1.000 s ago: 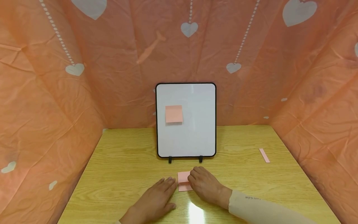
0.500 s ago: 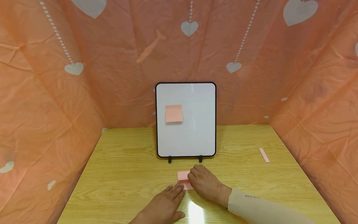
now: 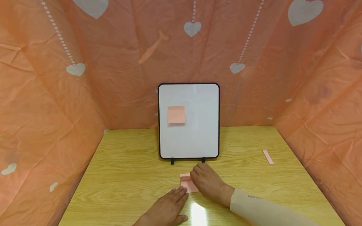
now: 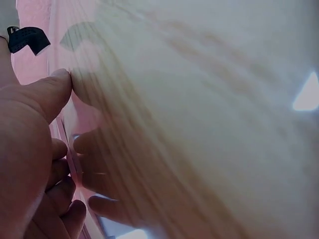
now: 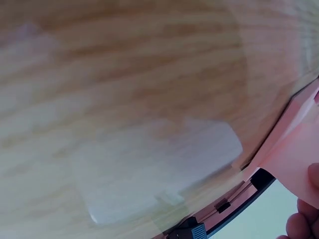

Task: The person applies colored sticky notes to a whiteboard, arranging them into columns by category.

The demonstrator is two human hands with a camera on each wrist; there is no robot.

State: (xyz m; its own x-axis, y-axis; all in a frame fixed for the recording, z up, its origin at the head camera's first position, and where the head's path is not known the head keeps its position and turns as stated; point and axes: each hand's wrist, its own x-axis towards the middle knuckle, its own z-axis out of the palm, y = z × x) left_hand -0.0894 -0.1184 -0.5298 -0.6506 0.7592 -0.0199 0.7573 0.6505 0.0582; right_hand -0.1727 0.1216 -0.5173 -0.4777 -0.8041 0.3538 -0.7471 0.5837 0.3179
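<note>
A pink sticky note or small pad (image 3: 190, 186) lies on the table in front of the whiteboard, its far part raised and bent over. My right hand (image 3: 209, 182) pinches the raised sheet at its right side with curled fingers; in the right wrist view the lifted pink sheet (image 5: 294, 159) curves up beside the fingers. My left hand (image 3: 167, 207) lies flat, its fingertips resting on the near left corner of the pink paper. The left wrist view shows the left hand (image 4: 30, 149) low over the glossy wood, without the paper.
A black-framed whiteboard (image 3: 189, 138) stands on small black feet behind the hands, with a pink square note (image 3: 176, 115) on its left half. A narrow pink strip (image 3: 268, 157) lies on the table at the right. Pink cloth with white hearts surrounds the table.
My left hand has moved right and onto the near left corner of the paper. My right hand has shifted slightly away from me, and the sheet's raised part is farther back, baring more pink below.
</note>
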